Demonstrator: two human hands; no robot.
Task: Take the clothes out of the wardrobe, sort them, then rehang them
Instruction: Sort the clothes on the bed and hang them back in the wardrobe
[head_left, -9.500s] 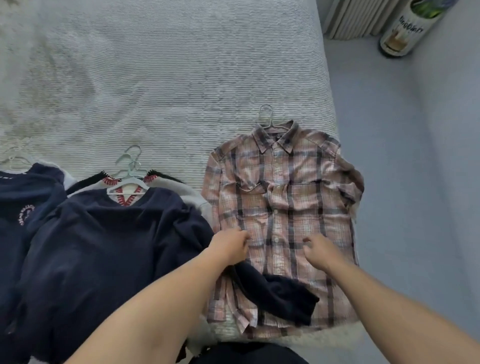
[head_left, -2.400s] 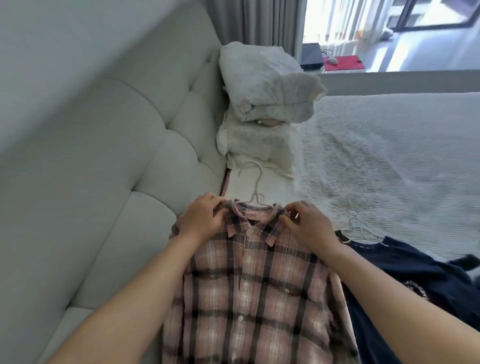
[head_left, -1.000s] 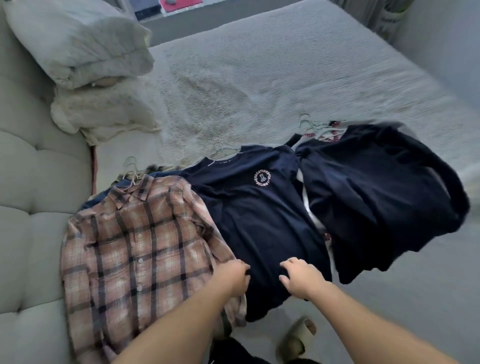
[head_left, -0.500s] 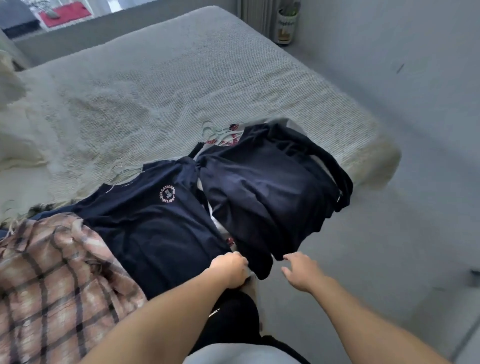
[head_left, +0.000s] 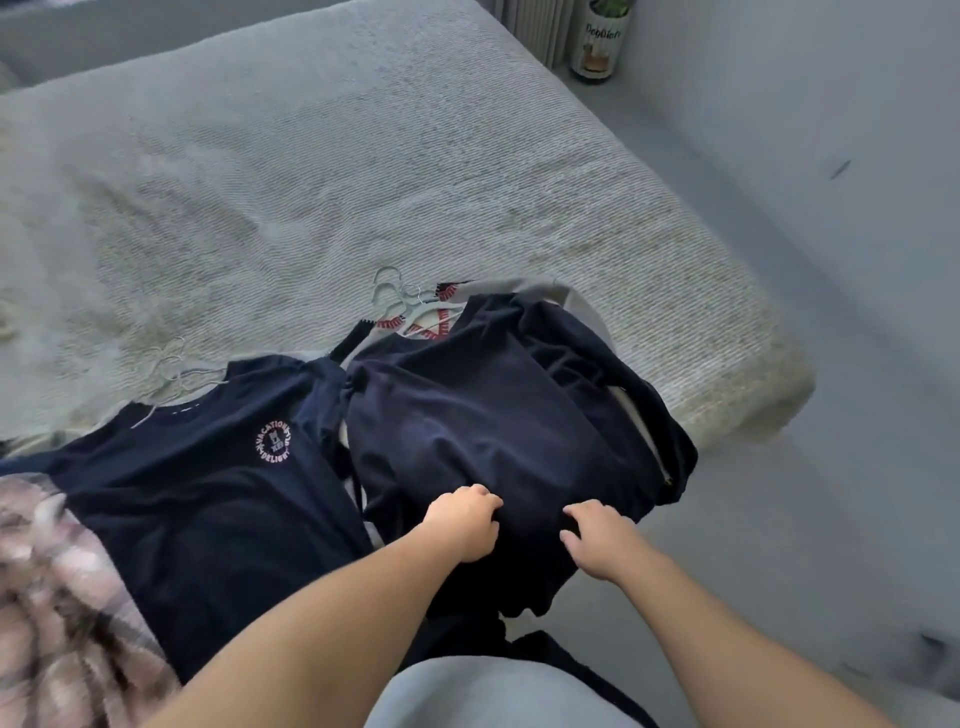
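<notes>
The dark top (head_left: 493, 426) lies long on the bed (head_left: 363, 182) in front of me, hanger (head_left: 400, 296) end far, bottom end close, where my left hand (head_left: 465, 522) and right hand (head_left: 597, 540) both grab it.

Plaid shirt (head_left: 62, 597), earlier under both hands, now lies far out beyond the left hand (head_left: 465, 522). Both hands are now on the navy top (head_left: 493, 415); the left grips its hem, and the right hand (head_left: 597, 540) curls its fingers onto it.
</notes>
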